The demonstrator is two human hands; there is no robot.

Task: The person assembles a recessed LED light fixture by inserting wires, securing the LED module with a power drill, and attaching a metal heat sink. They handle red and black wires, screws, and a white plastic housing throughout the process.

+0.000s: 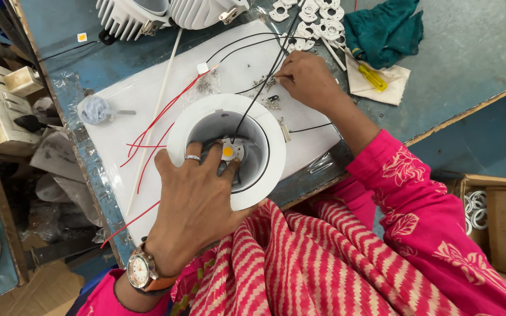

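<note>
A round white downlight housing (pixel 218 111) stands on a white sheet (pixel 142 93) on the blue workbench. My left hand (pixel 191 202), with a ring and a wristwatch, rests over its near rim, fingers reaching inside to a small white LED chip with a yellow centre (pixel 228 151). Black wires (pixel 265 76) run from the chip up across the sheet. My right hand (pixel 308 79) lies beyond the housing, fingertips pinched at a scatter of small screws (pixel 265 82); what it pinches is too small to tell.
Red wires (pixel 159 114) and a thin white rod (pixel 159 99) cross the sheet. Finned white heat sinks (pixel 147 14) and white plastic brackets (pixel 317 23) lie at the far edge. A teal cloth (pixel 382 29) and yellow-handled screwdriver (pixel 373 77) are right. A cardboard box (pixel 499 216) stands lower right.
</note>
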